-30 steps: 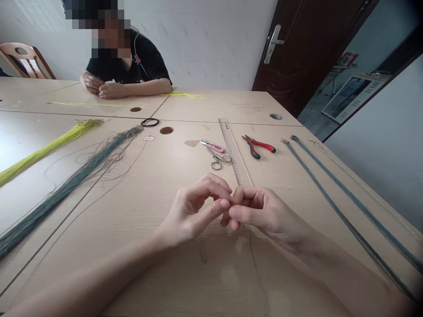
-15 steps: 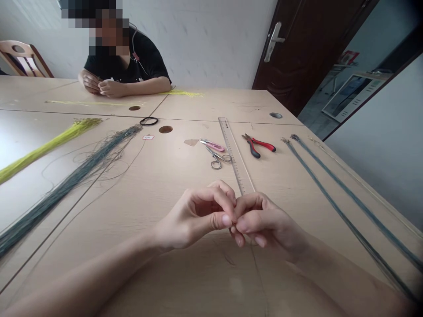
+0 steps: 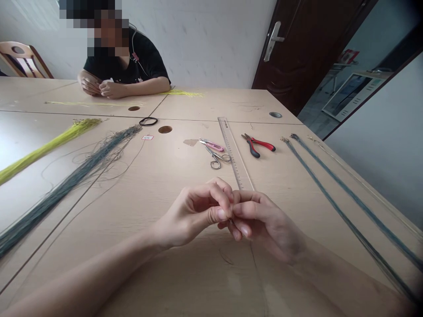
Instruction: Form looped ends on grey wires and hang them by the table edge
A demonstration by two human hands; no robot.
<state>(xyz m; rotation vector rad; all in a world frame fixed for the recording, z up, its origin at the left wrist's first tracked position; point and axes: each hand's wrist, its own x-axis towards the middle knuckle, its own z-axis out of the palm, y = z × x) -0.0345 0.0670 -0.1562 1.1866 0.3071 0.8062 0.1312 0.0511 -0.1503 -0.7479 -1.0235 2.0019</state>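
My left hand (image 3: pixel 193 215) and my right hand (image 3: pixel 272 220) meet above the near part of the table, thumbs and forefingers pinched together at the same spot. Between the fingertips is a thin cord, mostly hidden by them. A strand of this thin cord (image 3: pixel 254 260) trails below the right hand toward the table's near edge. Another short loose end (image 3: pixel 226 257) shows under the left fingertips. Just beyond my hands lies a clear ruler (image 3: pixel 236 154), its near end covered by them.
Small scissors (image 3: pixel 216 157), a pink-handled snipper (image 3: pixel 213 145) and red-black pliers (image 3: pixel 259 145) lie beyond my hands. Green-grey cord bundles (image 3: pixel 72 176) and a yellow bundle (image 3: pixel 56 143) lie left; more cords (image 3: pixel 343 176) lie right. A co-worker (image 3: pixel 132 66) sits opposite, hands together.
My pinched fingertips have shifted slightly left and up. The right fingers have changed their hold a little, and the loose end under the left fingertips has moved.
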